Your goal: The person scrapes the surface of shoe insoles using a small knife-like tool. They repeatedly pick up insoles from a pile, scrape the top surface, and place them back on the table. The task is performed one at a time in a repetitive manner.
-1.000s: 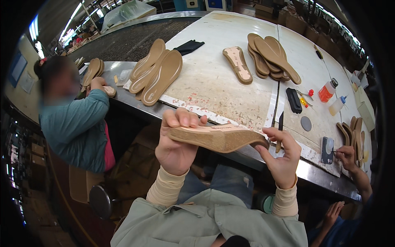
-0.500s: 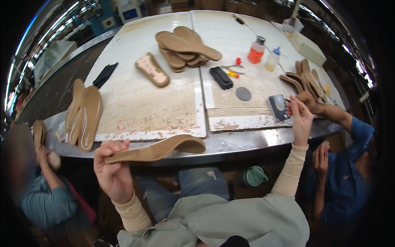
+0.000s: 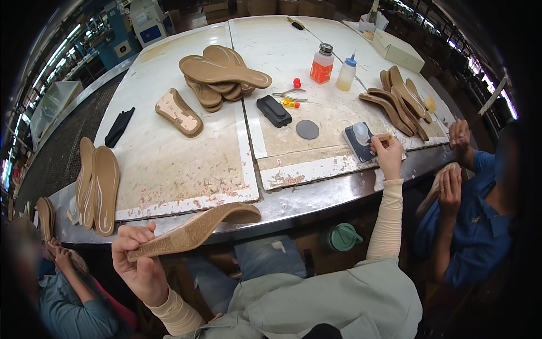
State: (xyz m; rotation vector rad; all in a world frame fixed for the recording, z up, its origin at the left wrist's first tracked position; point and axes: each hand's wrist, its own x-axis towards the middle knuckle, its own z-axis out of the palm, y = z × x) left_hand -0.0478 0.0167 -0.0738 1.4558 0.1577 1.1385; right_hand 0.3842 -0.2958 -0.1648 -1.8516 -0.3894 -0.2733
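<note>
My left hand (image 3: 138,263) grips one end of a tan, curved shoe insole (image 3: 195,230), held on edge in front of the table's near rim. Its sole-like far end arches up to the right. At the right, my right hand (image 3: 388,157) pinches a small brush-like tool (image 3: 384,137) with a brown handle. The tool's tip is at a small translucent cup (image 3: 361,133), partly hidden by my fingers. Under the cup is a dark, flat block (image 3: 357,148) on the table.
Insoles lie in a middle pile (image 3: 226,70), a left stack (image 3: 106,189) and a right stack (image 3: 395,107). A pink-topped insole piece (image 3: 179,113), black case (image 3: 274,111), grey disc (image 3: 307,129), pliers (image 3: 293,94) and two bottles (image 3: 322,65) (image 3: 346,74) stand about. Co-workers sit either side.
My right hand has come down against the cup with the brush-like tool. The insole in my left hand has tilted a little. The right co-worker's hand has drawn back from beside mine.
</note>
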